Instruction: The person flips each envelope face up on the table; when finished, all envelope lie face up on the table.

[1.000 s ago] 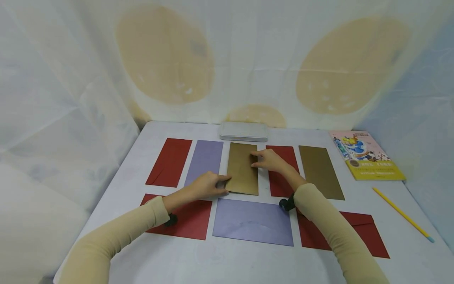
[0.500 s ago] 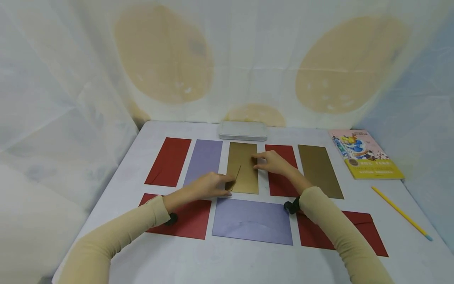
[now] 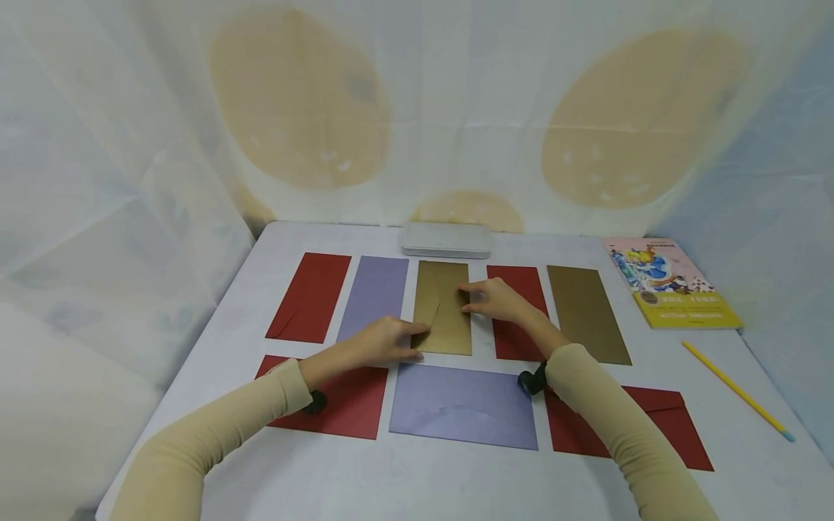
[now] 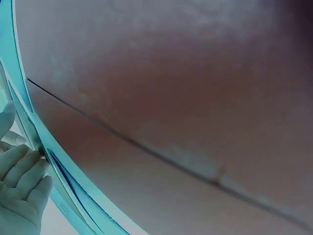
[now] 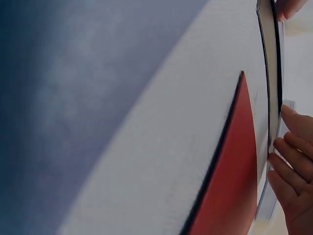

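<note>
In the head view, a gold envelope [image 3: 444, 286] lies lengthwise in the middle of the far row, a slanting flap line on its face. My left hand [image 3: 384, 341] pinches its near left corner, thumb on top. At the right edge, my right hand [image 3: 496, 299] grips the envelope between thumb and fingers. In the right wrist view the right hand [image 5: 296, 166] is at the envelope's edge, which looks slightly raised. The left wrist view is strongly tinted and shows the left hand [image 4: 22, 186] beside thin paper edges.
Red [image 3: 309, 297], purple [image 3: 374, 293] and another gold envelope [image 3: 586, 311] flank it. Nearer lie a purple envelope [image 3: 464, 405] and red ones [image 3: 348, 405] partly under my arms. A flat tin [image 3: 446, 240] stands behind. At right are a book [image 3: 671, 286] and pencil [image 3: 739, 392].
The gold envelope has shifted slightly left, and its flap line has come into sight. My right hand drew back a little, then moved left with the envelope; the left hand barely moved.
</note>
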Motion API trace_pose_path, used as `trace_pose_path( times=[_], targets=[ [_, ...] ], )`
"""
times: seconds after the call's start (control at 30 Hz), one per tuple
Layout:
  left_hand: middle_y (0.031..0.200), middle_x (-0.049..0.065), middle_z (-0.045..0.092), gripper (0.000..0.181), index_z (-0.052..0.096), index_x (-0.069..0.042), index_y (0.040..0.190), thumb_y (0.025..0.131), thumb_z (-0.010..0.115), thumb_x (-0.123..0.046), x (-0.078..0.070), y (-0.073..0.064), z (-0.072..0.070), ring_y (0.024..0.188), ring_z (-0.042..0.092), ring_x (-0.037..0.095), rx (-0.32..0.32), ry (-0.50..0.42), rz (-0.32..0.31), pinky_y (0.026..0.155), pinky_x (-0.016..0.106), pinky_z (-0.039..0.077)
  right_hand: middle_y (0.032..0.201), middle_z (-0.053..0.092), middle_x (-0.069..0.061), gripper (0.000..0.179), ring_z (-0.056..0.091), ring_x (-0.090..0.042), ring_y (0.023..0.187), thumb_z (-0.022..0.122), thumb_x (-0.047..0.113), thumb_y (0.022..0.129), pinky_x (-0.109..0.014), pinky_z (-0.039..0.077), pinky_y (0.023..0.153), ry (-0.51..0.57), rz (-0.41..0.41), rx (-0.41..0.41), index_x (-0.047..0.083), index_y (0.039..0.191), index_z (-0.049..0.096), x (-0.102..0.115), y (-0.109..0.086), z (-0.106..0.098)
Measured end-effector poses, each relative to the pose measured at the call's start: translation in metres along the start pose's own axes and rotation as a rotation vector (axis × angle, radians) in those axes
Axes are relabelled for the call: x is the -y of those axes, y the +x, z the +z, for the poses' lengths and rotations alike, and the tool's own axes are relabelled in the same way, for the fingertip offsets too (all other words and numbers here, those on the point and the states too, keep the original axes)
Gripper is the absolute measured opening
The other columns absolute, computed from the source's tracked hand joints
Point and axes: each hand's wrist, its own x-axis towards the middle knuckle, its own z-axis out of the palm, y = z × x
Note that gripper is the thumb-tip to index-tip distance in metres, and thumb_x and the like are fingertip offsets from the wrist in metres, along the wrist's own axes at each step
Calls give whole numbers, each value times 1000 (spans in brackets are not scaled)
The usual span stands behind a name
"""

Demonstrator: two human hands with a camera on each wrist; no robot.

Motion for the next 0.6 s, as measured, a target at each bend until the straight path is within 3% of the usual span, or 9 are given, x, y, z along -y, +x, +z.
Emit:
trace_pose_path(
  times=[0.13, 0.23, 0.33, 0.37, 0.43, 0.53, 0.6],
  targets=[
    [116, 10, 68, 51, 61, 0, 127, 87, 74, -28, 0, 2, -1, 97, 66, 14, -33, -31, 50, 83, 29, 51, 118, 66, -17, 48, 38, -15, 63, 76, 17, 84, -28, 31, 56, 14, -20, -49, 0, 127, 62, -4, -3, -1],
    [121, 9, 65, 53, 59, 0, 129, 88, 73, -29, -1, 6, -3, 107, 63, 16, -44, -42, 68, 89, 29, 50, 86, 68, -14, 48, 33, -13, 56, 75, 17, 85, -27, 31, 53, 12, -17, -77, 1, 128, 62, -9, -4, -4],
    [121, 7, 66, 56, 58, -2, 132, 88, 73, -32, -4, 13, -5, 105, 63, 13, -39, -41, 71, 88, 28, 49, 59, 48, -6, 50, 23, -11, 50, 75, 20, 86, -26, 27, 49, 17, 27, -84, 4, 131, 60, -12, -8, -9],
    [116, 7, 68, 58, 56, -2, 134, 88, 72, -33, -5, 17, -5, 99, 64, 12, -38, -39, 71, 85, 26, 49, 56, 42, -4, 51, 23, -11, 50, 74, 21, 86, -26, 27, 49, 15, 41, -84, 4, 132, 59, -14, -9, -11],
    [100, 5, 71, 60, 55, -1, 135, 88, 72, -36, -7, 25, -4, 81, 62, 10, -37, -36, 80, 75, 23, 49, 57, 44, -1, 52, 24, -11, 51, 74, 23, 87, -27, 29, 50, 20, 72, -87, 5, 133, 58, -18, -13, -15],
    [70, 4, 62, 64, 53, -2, 137, 88, 71, -38, -10, 39, 0, 57, 44, 8, -42, -43, 89, 59, 21, 41, 63, 52, -1, 54, 27, -13, 54, 73, 24, 87, -29, 32, 55, 30, 103, -89, 5, 135, 57, -24, -20, -21],
    [69, 5, 62, 65, 53, -2, 137, 87, 72, -38, -13, 48, 3, 54, 38, 7, -53, -63, 105, 56, 20, 38, 68, 56, -5, 53, 26, -15, 56, 72, 24, 88, -31, 33, 57, 34, 119, -95, 5, 135, 56, -29, -25, -25]
  ],
)
